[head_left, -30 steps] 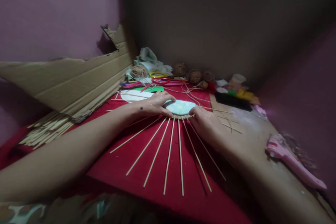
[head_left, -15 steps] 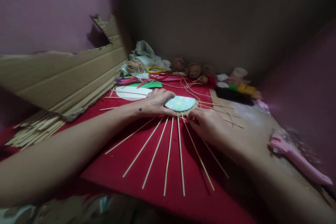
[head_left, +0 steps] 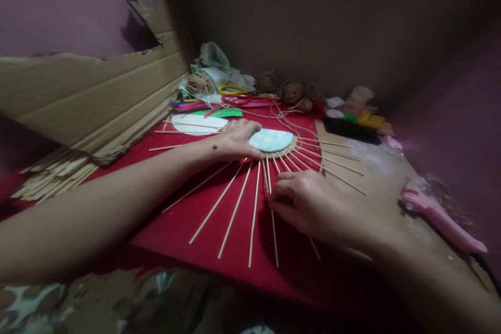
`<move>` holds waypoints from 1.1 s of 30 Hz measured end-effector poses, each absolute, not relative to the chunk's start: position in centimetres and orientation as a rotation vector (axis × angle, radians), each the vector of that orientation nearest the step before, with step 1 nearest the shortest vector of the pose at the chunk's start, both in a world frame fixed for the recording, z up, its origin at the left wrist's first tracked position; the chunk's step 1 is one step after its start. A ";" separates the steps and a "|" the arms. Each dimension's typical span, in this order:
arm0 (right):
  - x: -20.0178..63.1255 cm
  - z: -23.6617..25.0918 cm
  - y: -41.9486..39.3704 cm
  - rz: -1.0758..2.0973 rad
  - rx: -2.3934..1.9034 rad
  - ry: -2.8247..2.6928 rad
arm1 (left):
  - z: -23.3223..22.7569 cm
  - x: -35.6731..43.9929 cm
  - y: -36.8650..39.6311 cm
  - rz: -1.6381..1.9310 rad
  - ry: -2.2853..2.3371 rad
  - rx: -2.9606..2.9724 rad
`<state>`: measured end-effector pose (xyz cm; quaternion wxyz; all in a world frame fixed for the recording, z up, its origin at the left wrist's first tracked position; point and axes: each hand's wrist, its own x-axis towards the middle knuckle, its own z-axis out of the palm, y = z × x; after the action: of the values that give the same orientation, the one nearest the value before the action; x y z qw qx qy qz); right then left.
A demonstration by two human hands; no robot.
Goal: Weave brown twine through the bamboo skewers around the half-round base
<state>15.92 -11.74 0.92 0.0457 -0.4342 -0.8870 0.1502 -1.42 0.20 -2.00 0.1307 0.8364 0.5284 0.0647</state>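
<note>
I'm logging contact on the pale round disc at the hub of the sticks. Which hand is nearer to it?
Left. The left hand rests on the disc, fingers over its left edge. The right hand lies nearer the camera, apart from the disc, on the sticks.

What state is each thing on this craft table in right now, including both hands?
left hand: pressed flat on the disc
disc: lying flat, weaving begun at its rim
sticks: fanned out from the disc
right hand: resting over the sticks, fingers curled; grip unclear
cardboard sheet: torn, leaning at the left
twine balls: wound, at the back
pink glue gun: lying flat, untouched
</note>
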 end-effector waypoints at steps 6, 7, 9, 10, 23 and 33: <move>16.3 0.6 -16.3 0.473 -1.052 -2.839 | -1.8 -1.4 0.2 0.170 1.501 2.455; 16.3 0.3 -17.0 0.432 -1.002 -2.855 | -1.9 -1.5 0.3 0.176 1.496 2.461; 16.3 -0.5 -18.1 0.362 -0.903 -2.857 | -2.0 -1.5 0.4 0.187 1.493 2.462; 16.4 -0.9 -18.5 0.335 -0.859 -2.843 | -2.1 -1.5 0.4 0.192 1.494 2.457; 18.8 -2.7 -20.8 -0.093 -0.738 -2.772 | -2.3 -1.6 0.5 0.241 1.486 2.422; 18.7 -1.3 -21.6 -0.376 -0.724 -2.962 | -2.3 -1.7 0.6 0.238 1.455 2.441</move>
<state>18.69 -21.61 -1.32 0.0345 -0.2355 -0.9635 -0.1224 -1.71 0.63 -2.30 0.1446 0.8470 0.5048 0.0826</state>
